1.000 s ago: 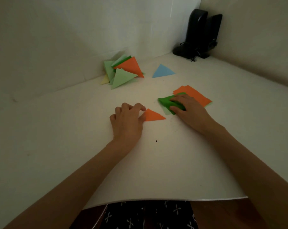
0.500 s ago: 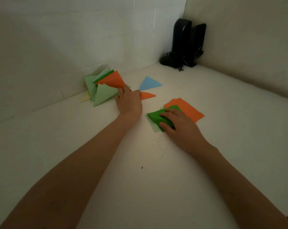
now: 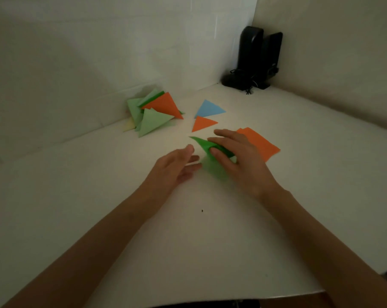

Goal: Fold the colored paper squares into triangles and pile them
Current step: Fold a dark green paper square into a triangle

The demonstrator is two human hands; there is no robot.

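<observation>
Corners matter most in this fold. My right hand (image 3: 237,156) pinches the green paper square (image 3: 202,145), thumb pressed on its near face. One pointed corner is lifted off the white table (image 3: 99,196), just in front of the stack of orange squares (image 3: 262,145). My left hand (image 3: 177,167) hovers just beside the green sheet, fingers loose and holding nothing.

To do this well, I think I should bring my left fingertips onto the free corner and lay it exactly on the opposite one. Only then should I run a thumb along the diagonal, since creasing before the points meet would likely give a crooked triangle. A paler green patch under my right palm is blurred, and I cannot tell whether it is a second sheet.

The orange triangle (image 3: 202,123) and blue triangle (image 3: 209,108) lie apart from the pile of triangles (image 3: 153,112) by the wall, so they need gathering too.
</observation>
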